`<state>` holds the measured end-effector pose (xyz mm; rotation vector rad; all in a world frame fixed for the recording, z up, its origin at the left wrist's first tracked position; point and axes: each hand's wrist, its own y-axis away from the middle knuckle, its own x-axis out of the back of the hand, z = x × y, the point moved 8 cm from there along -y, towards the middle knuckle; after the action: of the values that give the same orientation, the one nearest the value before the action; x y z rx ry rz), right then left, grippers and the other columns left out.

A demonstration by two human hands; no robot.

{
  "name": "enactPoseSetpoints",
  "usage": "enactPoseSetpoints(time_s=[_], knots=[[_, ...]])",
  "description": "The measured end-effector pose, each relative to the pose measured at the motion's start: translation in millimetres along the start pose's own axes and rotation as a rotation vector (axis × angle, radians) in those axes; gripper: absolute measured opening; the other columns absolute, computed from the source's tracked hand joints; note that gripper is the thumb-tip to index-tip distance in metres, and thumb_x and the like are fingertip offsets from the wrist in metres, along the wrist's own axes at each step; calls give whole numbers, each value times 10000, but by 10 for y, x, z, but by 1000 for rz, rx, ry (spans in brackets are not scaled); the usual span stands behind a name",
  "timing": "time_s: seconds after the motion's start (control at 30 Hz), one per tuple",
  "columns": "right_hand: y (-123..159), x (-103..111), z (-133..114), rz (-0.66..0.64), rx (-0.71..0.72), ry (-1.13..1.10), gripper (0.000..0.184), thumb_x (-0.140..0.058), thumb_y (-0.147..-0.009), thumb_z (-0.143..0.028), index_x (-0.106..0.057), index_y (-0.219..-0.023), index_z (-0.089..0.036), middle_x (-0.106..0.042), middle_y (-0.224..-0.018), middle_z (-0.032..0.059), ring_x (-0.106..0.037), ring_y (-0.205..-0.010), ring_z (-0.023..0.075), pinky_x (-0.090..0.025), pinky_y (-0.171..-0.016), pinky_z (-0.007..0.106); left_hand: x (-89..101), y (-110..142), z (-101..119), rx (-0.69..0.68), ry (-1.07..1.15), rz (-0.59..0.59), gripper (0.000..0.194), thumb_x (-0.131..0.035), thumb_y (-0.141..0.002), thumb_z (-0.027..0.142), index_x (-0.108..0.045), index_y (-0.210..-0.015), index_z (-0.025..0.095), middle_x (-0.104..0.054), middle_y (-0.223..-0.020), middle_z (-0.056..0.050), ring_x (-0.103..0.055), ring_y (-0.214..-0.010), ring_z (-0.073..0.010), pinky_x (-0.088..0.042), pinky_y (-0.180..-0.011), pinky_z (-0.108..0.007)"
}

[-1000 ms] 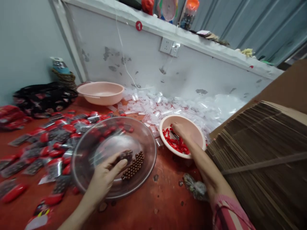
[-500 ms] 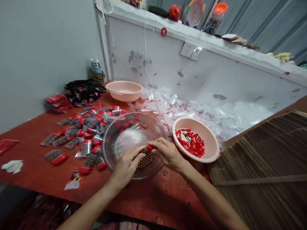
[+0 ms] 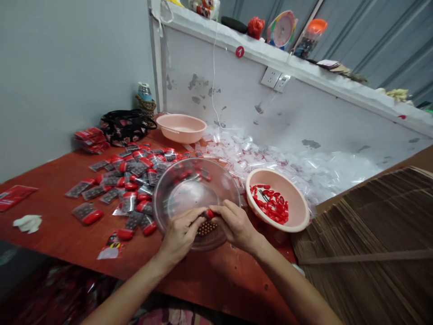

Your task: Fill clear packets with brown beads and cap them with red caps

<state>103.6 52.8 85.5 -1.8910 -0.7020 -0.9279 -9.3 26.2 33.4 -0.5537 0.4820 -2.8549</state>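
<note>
Over a clear plastic basin (image 3: 162,216), both my hands are closed on one small clear case with a red cap (image 3: 209,214). My left hand (image 3: 181,232) pinches the clear body end, mostly hidden by the fingers. At the red end, my right hand (image 3: 237,225) grips with thumb and fingers. Copper-coloured balls (image 3: 206,228) lie in the basin just below the case. To the right, a pink bowl (image 3: 301,212) holds loose red caps (image 3: 275,207). Left of the basin lies a pile of filled clear cases with red caps (image 3: 130,180).
Many empty-looking clear cases (image 3: 257,153) are heaped along the wall. A second pink basin (image 3: 182,131) and a black floral bag (image 3: 123,128) stand at the back left. Stacked brown cardboard (image 3: 368,239) borders the right side. A red printed packet (image 3: 15,197) lies far left.
The view has shifted, so the scene sits slightly further right and lower. Both hands keep hold of the case over the basin, its red end now turned slightly.
</note>
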Motion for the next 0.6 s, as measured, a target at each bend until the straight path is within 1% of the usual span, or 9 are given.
enactPoseSetpoints(time_s=[0.1, 0.17, 0.23, 0.3, 0.37, 0.43, 0.47, 0.53, 0.6], knots=[[21, -50, -25, -18, 18, 40, 254, -418, -872, -203, -555, -1058, -99, -513, -737, 74, -455, -664, 157, -409, -595, 281, 0, 29, 36, -65, -17, 18, 253, -495, -820, 217, -660, -1012, 202, -686, -981, -56, -638, -876, -180, -493, -793, -272], [22, -44, 23, 1, -21, -67, 271, -439, -864, -215, -564, -1078, -106, -527, -755, 78, -475, -685, 159, -420, -613, 286, -1, 23, 12, -23, 24, 24, 253, -513, -808, 224, -668, -1006, 206, -683, -996, -60, -635, -892, -191, -484, -811, -279], [24, -28, 146, 44, -133, -298, 275, -492, -845, -248, -580, -1086, -150, -552, -805, 72, -513, -741, 158, -436, -673, 293, -16, -7, -42, 95, 157, 3, 254, -536, -795, 248, -670, -1006, 206, -675, -1022, -61, -617, -944, -210, -467, -851, -302], [57, -49, 323, 111, -310, -631, 286, -514, -839, -300, -581, -1100, -205, -585, -905, 67, -548, -828, 164, -440, -752, 312, -59, -34, -99, 268, 407, -34, 292, -543, -792, 282, -647, -1051, 194, -671, -1029, -71, -611, -960, -230, -477, -841, -335], [124, -142, 462, 176, -472, -1003, 310, -478, -855, -373, -568, -1115, -230, -603, -983, 71, -573, -867, 177, -443, -782, 343, -113, -41, -121, 431, 682, -56, 354, -548, -789, 306, -606, -1112, 173, -671, -1019, -89, -628, -918, -241, -508, -775, -352], [179, -257, 513, 209, -552, -1299, 337, -492, -841, -405, -562, -1115, -222, -613, -1005, 88, -591, -857, 191, -455, -768, 365, -148, -35, -117, 530, 863, -57, 397, -570, -774, 308, -580, -1141, 157, -666, -1025, -104, -641, -876, -242, -524, -729, -357], [195, -303, 517, 211, -565, -1388, 338, -532, -817, -402, -573, -1094, -214, -622, -988, 93, -596, -846, 196, -460, -760, 371, -156, -32, -113, 551, 906, -56, 404, -584, -764, 303, -580, -1140, 154, -663, -1032, -106, -642, -869, -239, -523, -732, -361], [210, -354, 526, 220, -572, -1467, 321, -615, -758, -384, -610, -1019, -197, -634, -950, 93, -597, -848, 206, -465, -756, 372, -151, -31, -114, 538, 911, -49, 389, -600, -751, 294, -600, -1115, 158, -666, -1026, -97, -639, -875, -233, -509, -777, -375], [201, -357, 540, 237, -579, -1497, 290, -627, -739, -403, -637, -927, -183, -634, -930, 88, -594, -853, 209, -473, -747, 367, -110, -38, -119, 472, 794, -33, 348, -603, -745, 289, -634, -1071, 170, -679, -1000, -77, -626, -911, -231, -469, -855, -388]])
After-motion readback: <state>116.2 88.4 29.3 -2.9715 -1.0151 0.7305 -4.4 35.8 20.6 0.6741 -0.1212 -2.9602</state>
